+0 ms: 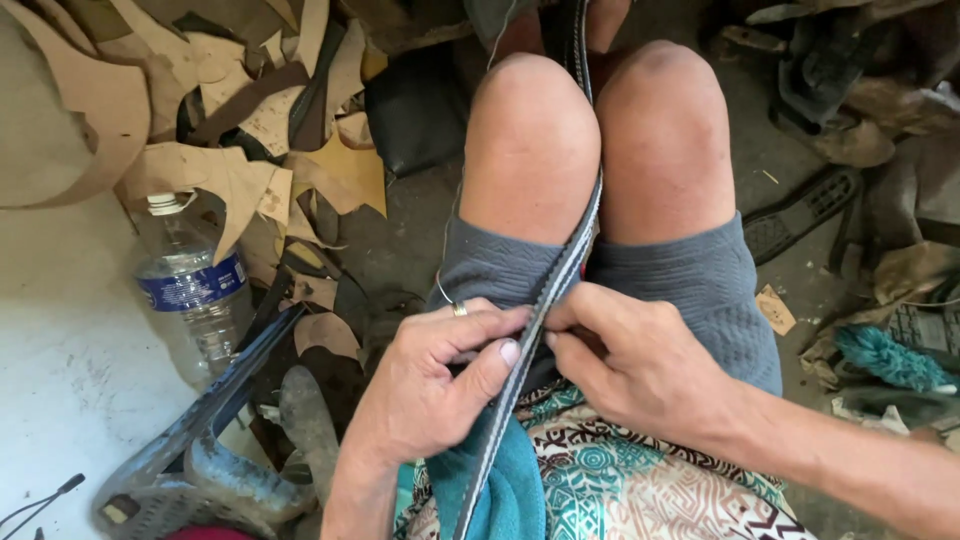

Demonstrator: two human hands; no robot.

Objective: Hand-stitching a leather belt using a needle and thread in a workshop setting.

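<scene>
A long dark strap with pale stitched edges (pixel 563 268) runs from between my knees down across my lap. My left hand (pixel 440 375) pinches the strap from the left, thumb pressed on its edge; a thin thread loops near its ringed finger. My right hand (pixel 625 355) grips the same strap from the right, fingertips meeting the left thumb. Both hands rest on my grey shorts (pixel 700 280), above a teal cloth (pixel 515 490) and a patterned shirt.
A plastic water bottle (pixel 190 290) stands at left beside a heap of tan and brown leather scraps (pixel 240 150). A grey metal tool (pixel 200 440) lies lower left. Shoe soles and debris (pixel 800 210) clutter the right side.
</scene>
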